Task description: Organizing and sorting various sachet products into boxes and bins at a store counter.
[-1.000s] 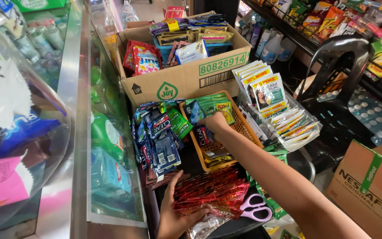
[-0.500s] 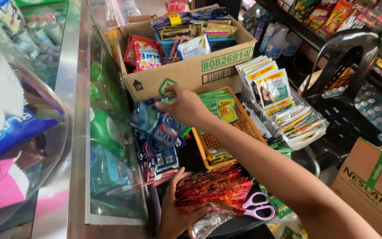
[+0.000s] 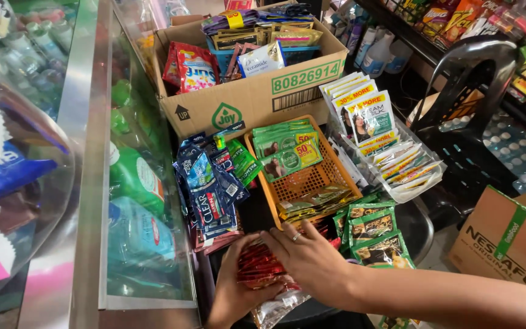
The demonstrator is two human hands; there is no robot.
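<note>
1. Both my hands are down on the same thing now: a bundle of shiny red foil sachets [image 3: 262, 266], sitting low in the middle of the view, right in front of me.
2. My left hand [image 3: 234, 291] comes up from underneath, palm cupped, fingers curled around the near left end of the bundle. It is grasping that bundle, thumb side up.
3. My right hand [image 3: 312, 259] lies over the top from the right, fingers spread flat and pointing left across the sachets, a ring showing on one finger. It presses on them; whether the fingers close around the far edge I cannot tell, since the hand covers that edge.
4. The relation that counts: the bundle's long axis runs left to right, roughly along my right fingers, and it is sandwiched between the two hands, left below and right above. Neither hand is nearer; both are touching it.
5. A crumpled clear plastic wrapper [image 3: 278, 304] hangs just under the bundle, touching my left hand.
6. Just beyond my fingertips stands an orange plastic mesh basket [image 3: 312, 180] with green and gold sachets in it.
7. Dark blue sachet strips [image 3: 205, 189] hang to the left of it, and green-and-brown sachets [image 3: 372, 234] lie just right of my right hand.
</note>
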